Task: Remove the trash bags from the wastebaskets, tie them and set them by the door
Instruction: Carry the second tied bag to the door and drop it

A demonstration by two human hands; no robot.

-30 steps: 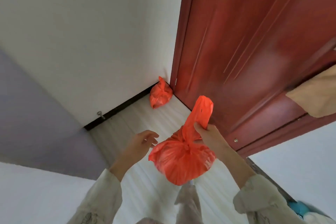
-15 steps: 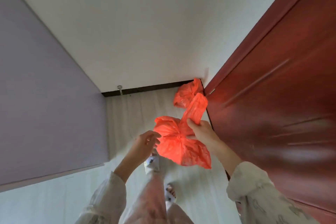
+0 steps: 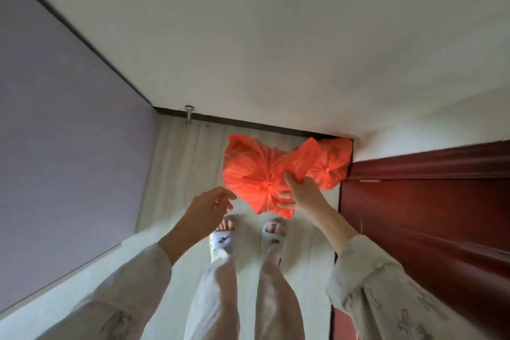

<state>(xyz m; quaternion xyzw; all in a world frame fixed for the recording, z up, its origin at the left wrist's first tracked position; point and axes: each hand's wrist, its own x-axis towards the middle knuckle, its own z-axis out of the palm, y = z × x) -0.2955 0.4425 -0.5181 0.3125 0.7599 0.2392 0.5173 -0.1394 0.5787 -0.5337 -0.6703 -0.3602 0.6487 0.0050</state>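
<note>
I look straight down at the floor in the corner by the door. My right hand pinches the tied neck of an orange bag, thumb on one side and fingers curled on the other, with the loose tail of plastic sticking up past my knuckles. The bag hangs in the air above the floor, in front of my slippers. My left hand is just beside the bag, fingers relaxed and loosely spread, holding nothing; I cannot tell whether its fingertips touch the plastic. A second bag, already knotted, lies on the floor in the corner, right against the door frame and the baseboard. A metal doorstop sticks out from the baseboard, well to the left of both bags.
</note>
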